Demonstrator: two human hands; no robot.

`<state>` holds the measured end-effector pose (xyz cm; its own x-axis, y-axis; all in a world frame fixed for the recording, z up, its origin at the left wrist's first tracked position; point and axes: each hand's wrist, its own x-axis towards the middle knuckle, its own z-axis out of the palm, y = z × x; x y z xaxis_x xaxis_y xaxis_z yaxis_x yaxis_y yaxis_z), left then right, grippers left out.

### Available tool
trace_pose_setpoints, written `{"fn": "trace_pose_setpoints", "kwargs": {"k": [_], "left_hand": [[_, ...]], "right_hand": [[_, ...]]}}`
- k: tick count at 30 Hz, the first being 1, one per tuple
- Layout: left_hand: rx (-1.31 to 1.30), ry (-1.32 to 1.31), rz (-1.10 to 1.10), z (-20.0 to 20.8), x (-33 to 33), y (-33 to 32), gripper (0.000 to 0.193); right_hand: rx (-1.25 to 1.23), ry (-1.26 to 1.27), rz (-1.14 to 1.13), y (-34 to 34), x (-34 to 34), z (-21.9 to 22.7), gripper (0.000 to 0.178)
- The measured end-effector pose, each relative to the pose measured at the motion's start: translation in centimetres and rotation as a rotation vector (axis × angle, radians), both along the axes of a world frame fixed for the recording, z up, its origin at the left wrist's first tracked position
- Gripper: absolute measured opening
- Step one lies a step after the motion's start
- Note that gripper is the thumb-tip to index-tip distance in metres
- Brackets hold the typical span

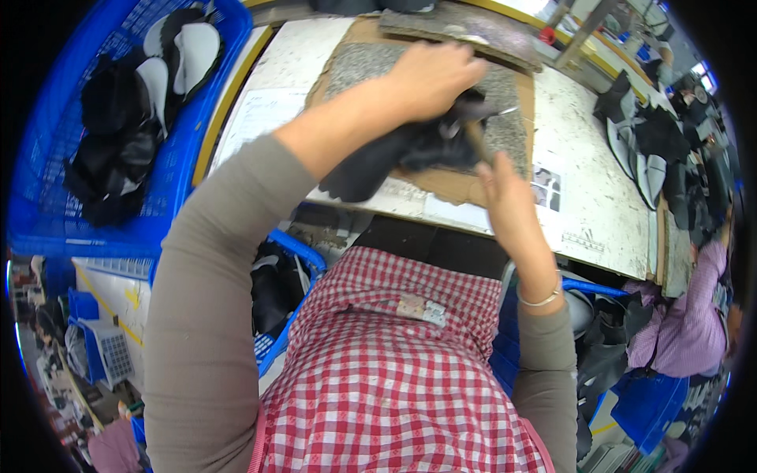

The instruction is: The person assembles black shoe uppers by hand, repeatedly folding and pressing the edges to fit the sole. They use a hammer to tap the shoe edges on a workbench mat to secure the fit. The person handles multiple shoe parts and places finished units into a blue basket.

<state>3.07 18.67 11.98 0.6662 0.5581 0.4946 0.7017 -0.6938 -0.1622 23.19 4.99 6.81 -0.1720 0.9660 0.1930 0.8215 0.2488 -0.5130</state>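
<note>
My left hand (432, 80) reaches across the work board and grips the top end of a black shoe upper (371, 162); its fingertips are blurred. The upper lies slantwise over the board's near edge, its scalloped end toward me. My right hand (509, 197) is closed round the wooden handle of a hammer (476, 140). The hammer's metal head is smeared by motion, close to the upper and just below my left hand. Whether the head touches the upper I cannot tell. Beneath them is a speckled grey board (363, 67) on brown cardboard.
At the left stands a blue basket (213, 118) of black and white shoe pieces. A worn block (465, 31) lies along the board's far edge. More shoe uppers (643, 150) are piled at the table's right. Printed sheets (256, 118) lie on the white table. Another person's purple sleeve (686, 331) shows at right.
</note>
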Motion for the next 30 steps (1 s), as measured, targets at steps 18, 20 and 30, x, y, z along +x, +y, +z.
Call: {"fn": "trace_pose_setpoints", "kwargs": {"k": [18,20,30], "left_hand": [[-0.309,0.103,0.189,-5.5,-0.7,-4.6,0.084],[-0.452,0.044,0.263,-6.9,-1.4,-5.0,0.093],[-0.64,-0.214,0.216,-7.9,-4.3,-2.4,0.094]], "right_hand": [[0.048,-0.06,-0.062,1.0,1.5,-5.7,0.029],[0.053,-0.082,-0.031,1.0,1.6,-3.4,0.027],[-0.035,-0.222,0.037,2.6,1.3,0.3,0.022]]}}
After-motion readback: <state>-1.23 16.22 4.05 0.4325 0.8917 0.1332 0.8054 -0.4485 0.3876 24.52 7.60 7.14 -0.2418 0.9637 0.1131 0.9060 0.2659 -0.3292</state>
